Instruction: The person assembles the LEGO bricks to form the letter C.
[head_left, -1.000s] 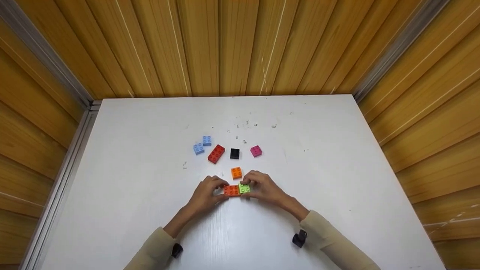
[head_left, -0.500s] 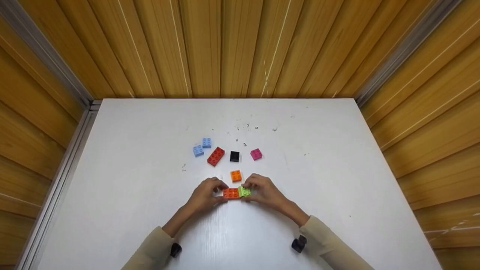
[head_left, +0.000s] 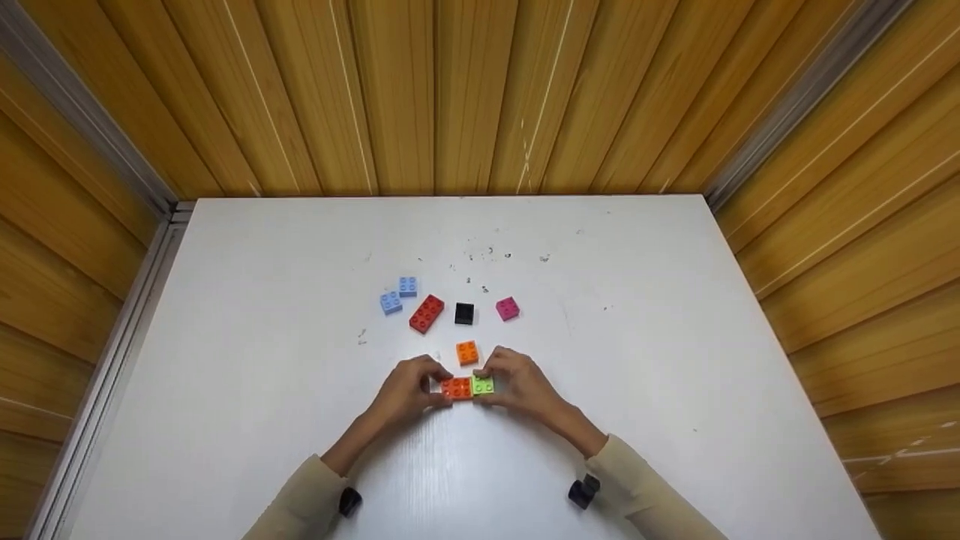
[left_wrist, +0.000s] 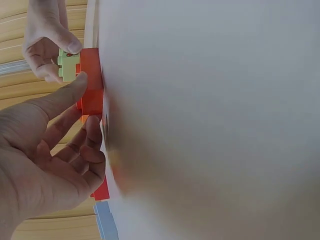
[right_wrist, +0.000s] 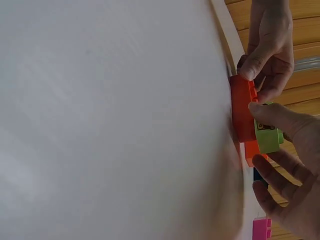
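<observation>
In the head view, an orange-red building brick [head_left: 456, 388] lies on the white table between both hands. My left hand [head_left: 401, 390] pinches its left end between thumb and fingers. A light green brick [head_left: 483, 385] sits on top of the right end. My right hand [head_left: 529, 386] pinches that green brick by its front and back sides. Seen from the right wrist, the green brick [right_wrist: 267, 135] bears a small printed picture on its side. The left wrist view shows the green brick's studs [left_wrist: 60, 65] pointing away from the table. Fingers cover part of both bricks.
Just behind the hands lies an orange brick [head_left: 467, 352]. Farther back are a black brick [head_left: 464, 313], a long red brick [head_left: 427, 313], a pink brick [head_left: 508, 308] and two light blue bricks [head_left: 391, 302]. Wood-panelled walls [head_left: 465, 97] enclose the table [head_left: 637, 300].
Half a second ago the green brick was tilted on the orange-red brick; now it looks level. Both hands keep their grips. The head view has shifted slightly.
</observation>
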